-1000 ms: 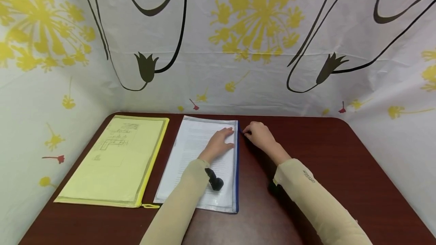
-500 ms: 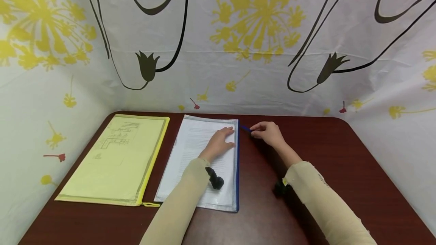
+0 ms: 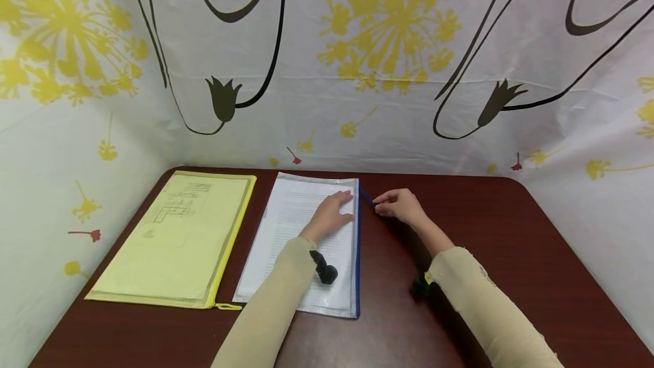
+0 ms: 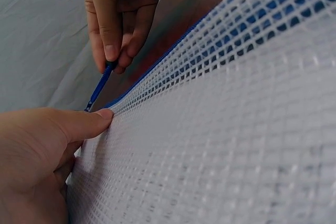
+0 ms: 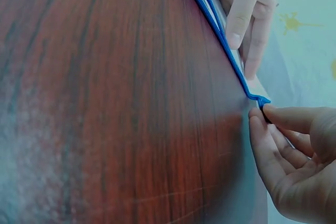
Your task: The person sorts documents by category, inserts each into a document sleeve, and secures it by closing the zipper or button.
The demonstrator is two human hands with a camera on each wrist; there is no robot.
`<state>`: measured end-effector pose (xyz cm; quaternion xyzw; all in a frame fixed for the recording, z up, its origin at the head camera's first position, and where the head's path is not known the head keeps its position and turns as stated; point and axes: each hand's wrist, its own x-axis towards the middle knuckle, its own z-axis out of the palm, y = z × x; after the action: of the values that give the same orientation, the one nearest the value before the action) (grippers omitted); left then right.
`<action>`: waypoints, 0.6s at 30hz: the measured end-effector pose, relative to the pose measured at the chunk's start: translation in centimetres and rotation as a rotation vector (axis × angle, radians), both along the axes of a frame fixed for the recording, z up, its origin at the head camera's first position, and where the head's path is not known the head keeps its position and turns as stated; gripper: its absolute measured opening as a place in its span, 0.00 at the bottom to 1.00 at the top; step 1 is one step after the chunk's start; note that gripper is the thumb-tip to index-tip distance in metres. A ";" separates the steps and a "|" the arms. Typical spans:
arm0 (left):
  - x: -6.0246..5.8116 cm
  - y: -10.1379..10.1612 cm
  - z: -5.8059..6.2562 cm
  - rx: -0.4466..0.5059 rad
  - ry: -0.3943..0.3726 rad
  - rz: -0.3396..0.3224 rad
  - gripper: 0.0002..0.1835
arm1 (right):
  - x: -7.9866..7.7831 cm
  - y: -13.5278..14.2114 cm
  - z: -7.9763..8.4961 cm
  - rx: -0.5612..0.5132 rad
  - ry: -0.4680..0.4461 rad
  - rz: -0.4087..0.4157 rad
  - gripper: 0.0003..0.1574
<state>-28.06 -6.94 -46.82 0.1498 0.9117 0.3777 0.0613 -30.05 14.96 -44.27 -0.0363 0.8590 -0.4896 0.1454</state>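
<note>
A clear mesh zipper folder (image 3: 301, 226) with printed sheets inside lies on the table, its blue zipper (image 3: 359, 254) along the right side. My left hand (image 3: 329, 217) rests on the folder near the upper right, fingers extended and thumb apart. With thumb and fingertips, my right hand (image 3: 401, 206) pinches the blue zipper pull (image 4: 100, 87) just off the folder's top right corner. The pull stretches taut between the corner and my fingertips. In the right wrist view, two blue zipper edges (image 5: 210, 14) run apart and meet towards the slider near the right fingertips.
A yellow zipper folder (image 3: 174, 237) holding a sheet with a drawing lies at the left, its yellow pull loop (image 3: 228, 306) pointing right. The dark red-brown table (image 3: 485, 231) extends to the right. A patterned white curtain (image 3: 306, 112) hangs behind it.
My right hand has shifted right, away from the folder's corner, then slightly toward me, drawing the blue pull out to a slant. My left hand stays in place on the folder.
</note>
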 end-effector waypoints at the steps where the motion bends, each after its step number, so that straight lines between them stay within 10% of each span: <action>1: 0.0 0.0 0.0 0.004 0.001 0.000 0.31 | 0.0 0.0 0.0 0.004 0.000 0.003 0.13; 18: -0.1 -0.1 -0.1 0.000 0.008 -0.008 0.31 | 1.0 0.2 0.4 0.044 -0.021 0.075 0.12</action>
<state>-28.15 -7.03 -46.88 0.1549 0.9114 0.3767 0.0589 -29.06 15.17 -43.90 -0.0602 0.8659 -0.4653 0.1735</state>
